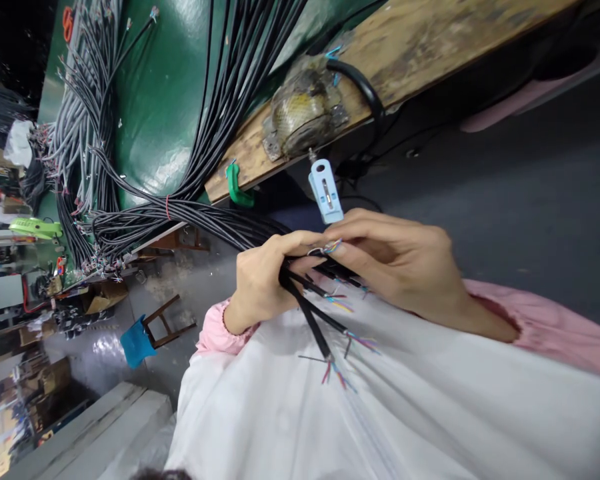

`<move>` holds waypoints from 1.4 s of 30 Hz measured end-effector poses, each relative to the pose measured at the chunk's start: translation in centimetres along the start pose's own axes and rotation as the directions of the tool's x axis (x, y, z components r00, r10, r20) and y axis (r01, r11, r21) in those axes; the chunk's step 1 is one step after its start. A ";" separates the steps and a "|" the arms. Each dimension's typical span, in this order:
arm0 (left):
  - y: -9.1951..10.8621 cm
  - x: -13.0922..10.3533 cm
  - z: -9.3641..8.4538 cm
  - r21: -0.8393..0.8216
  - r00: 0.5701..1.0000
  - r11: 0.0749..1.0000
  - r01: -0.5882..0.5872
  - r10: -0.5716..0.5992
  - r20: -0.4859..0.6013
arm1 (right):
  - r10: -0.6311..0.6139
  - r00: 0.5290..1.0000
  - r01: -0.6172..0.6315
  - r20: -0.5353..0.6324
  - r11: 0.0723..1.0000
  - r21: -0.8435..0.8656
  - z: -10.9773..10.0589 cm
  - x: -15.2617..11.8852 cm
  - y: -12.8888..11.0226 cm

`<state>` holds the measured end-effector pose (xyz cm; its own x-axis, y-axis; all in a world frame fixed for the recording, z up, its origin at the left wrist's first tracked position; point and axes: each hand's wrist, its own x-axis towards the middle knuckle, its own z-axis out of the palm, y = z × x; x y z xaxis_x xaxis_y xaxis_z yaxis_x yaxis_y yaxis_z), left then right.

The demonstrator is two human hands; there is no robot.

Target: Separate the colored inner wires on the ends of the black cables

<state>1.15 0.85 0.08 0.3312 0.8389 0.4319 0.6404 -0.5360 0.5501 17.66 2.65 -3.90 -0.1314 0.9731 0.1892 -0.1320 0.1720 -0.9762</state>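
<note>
Left grip (267, 277) is closed round a bunch of black cables (230, 225), centre of frame. Several stripped ends stick out past it, angled toward lower centre over the white cloth (275, 420). Right grip (405, 260), right of centre: thumb and forefinger nearly together at one set of coloured wires (334, 245); can't tell if the tips actually pinch them. Blue clip (332, 203) sits just above that forefinger, at the front of a grimy rounded device (303, 110) on the wooden plank (430, 40). Cables run left, red tie (167, 207) round them, to the green surface (155, 87). Green clamp (236, 187) on plank edge. Grey cables (75, 140) piled upper left.
</note>
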 end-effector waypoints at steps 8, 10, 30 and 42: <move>-0.7 -2.9 3.2 -0.060 0.922 0.977 0.207 -0.215 -0.321 | -0.064 0.998 0.064 -0.004 0.998 0.000 0.7 0.0 -1.1; -0.4 -2.5 2.5 -0.012 0.943 0.983 0.181 -0.176 -0.284 | -0.083 0.997 0.083 -0.004 0.997 0.005 0.9 0.0 -1.1; -1.6 -2.5 1.3 -0.268 0.993 0.962 -0.054 0.024 -0.113 | -0.380 0.925 0.370 0.005 0.899 -0.234 1.1 -1.4 -0.8; -0.4 0.3 -0.3 -0.145 0.996 0.986 -0.084 0.079 -0.039 | -0.481 0.860 0.509 0.169 0.795 -0.329 -1.3 0.3 -0.1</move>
<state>0.81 1.30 0.23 0.3537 0.7894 0.5018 0.5033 -0.6128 0.6092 18.96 3.10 -3.94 -0.2157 0.7285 0.6502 0.1513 0.6828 -0.7148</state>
